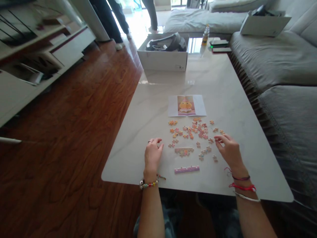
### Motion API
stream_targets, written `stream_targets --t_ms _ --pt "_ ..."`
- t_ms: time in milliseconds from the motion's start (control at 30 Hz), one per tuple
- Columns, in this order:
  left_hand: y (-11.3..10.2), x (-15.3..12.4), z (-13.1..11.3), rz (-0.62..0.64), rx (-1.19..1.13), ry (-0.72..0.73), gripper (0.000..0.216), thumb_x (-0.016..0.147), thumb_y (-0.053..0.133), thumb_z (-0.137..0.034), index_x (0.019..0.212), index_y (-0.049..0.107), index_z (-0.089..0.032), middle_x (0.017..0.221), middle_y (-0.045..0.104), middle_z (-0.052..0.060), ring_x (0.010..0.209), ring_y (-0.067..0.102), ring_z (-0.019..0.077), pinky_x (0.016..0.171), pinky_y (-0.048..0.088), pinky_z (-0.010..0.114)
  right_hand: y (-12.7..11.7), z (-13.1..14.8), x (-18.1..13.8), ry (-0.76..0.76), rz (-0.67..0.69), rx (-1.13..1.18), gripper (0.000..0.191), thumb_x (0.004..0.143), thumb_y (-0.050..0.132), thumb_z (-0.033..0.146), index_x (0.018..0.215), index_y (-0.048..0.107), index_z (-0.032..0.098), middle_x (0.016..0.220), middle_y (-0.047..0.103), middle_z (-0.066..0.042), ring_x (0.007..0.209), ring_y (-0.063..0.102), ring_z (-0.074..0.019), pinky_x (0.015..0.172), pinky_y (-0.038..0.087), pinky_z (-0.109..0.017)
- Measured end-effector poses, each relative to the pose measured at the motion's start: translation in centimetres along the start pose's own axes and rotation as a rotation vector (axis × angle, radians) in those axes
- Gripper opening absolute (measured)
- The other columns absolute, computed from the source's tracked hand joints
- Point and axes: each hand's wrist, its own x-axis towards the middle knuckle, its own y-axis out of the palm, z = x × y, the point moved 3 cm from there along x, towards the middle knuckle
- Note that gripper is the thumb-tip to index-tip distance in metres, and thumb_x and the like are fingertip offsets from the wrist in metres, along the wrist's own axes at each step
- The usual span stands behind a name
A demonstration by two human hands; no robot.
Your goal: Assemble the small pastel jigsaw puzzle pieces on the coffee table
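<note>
My left hand (153, 154) rests on the white table left of the puzzle pieces, fingers loosely curled and thumb apart, holding nothing visible. At the right side of the pieces, my right hand (228, 147) has thumb and forefinger pinched together; what lies between them is too small to make out. A loose puzzle piece (210, 140) is just left of those fingertips. Scattered orange and pink puzzle pieces (203, 131) lie between the hands. Nearer to me are a joined section of puzzle (184, 151) and a joined purple strip (187, 169). Pale joined pieces (205, 151) lie to the right.
A creased picture sheet (173, 105) lies beyond the pieces. Farther back stand a white box (162, 61) with a dark headset-like item, a bottle (205, 35) and a dark device (219, 43). A grey sofa (287, 109) borders the table's right. People's legs (116, 19) show behind.
</note>
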Motion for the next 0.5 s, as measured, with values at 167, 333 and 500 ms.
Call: stream_targets --t_ms 167,333,500 --pt "1.4 -0.3 -0.4 0.125 -0.036 0.026 0.019 0.072 0.055 -0.021 0.090 0.059 -0.018 0.089 0.056 0.004 0.067 0.053 0.0102 0.072 0.044 0.026 0.3 -0.1 -0.3 0.055 0.021 -0.124 0.013 0.073 0.044 0.014 0.077 0.055 0.018 0.072 0.060 -0.006 0.067 0.055 -0.0195 0.065 0.041 -0.031" --pt "2.2 -0.4 -1.6 0.153 0.013 0.055 0.011 0.073 0.052 -0.019 0.081 0.059 -0.018 0.086 0.054 0.004 0.073 0.052 0.0122 0.073 0.042 0.026 0.7 3.7 -0.2 -0.069 0.026 0.105 0.018 0.077 0.040 0.013 0.081 0.056 0.019 0.086 0.062 -0.007 0.083 0.057 -0.0194 0.075 0.042 -0.032" --pt "2.1 -0.4 -1.6 0.153 0.047 0.055 0.007 0.072 0.052 -0.018 0.077 0.056 -0.017 0.084 0.054 0.004 0.073 0.051 0.0126 0.072 0.041 0.026 2.1 6.4 -0.7 -0.230 0.229 0.248 0.023 0.079 0.039 0.010 0.074 0.059 0.020 0.085 0.061 -0.007 0.080 0.056 -0.0158 0.073 0.045 -0.028"
